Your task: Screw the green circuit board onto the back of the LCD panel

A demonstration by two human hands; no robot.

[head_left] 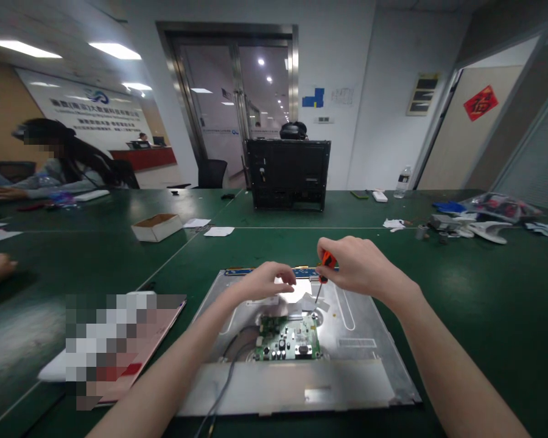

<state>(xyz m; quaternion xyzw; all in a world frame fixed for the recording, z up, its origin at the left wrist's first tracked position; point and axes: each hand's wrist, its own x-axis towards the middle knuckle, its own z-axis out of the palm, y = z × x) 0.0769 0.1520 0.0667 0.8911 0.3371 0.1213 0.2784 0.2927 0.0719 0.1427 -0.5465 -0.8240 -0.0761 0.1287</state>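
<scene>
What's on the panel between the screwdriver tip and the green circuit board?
In the head view, white ribbon cable lies between screwdriver and green circuit board.

I sit at a wide desk [484,292] with a dark green top, marked by thin pale seams. Straight ahead the white wall [347,61] holds a steel-framed glass door [237,103], with ceiling spots showing through the glass. To the right of the door, blue squares [313,98] and a small framed sign [422,93] hang on the wall. Further right stands a beige door [475,140] bearing a red diamond decoration [480,102]. To my left, ceiling light panels [114,50] glow above a red reception counter [142,157] and a white banner [95,112]. A black office chair [211,173] stands beyond the desk.
</scene>
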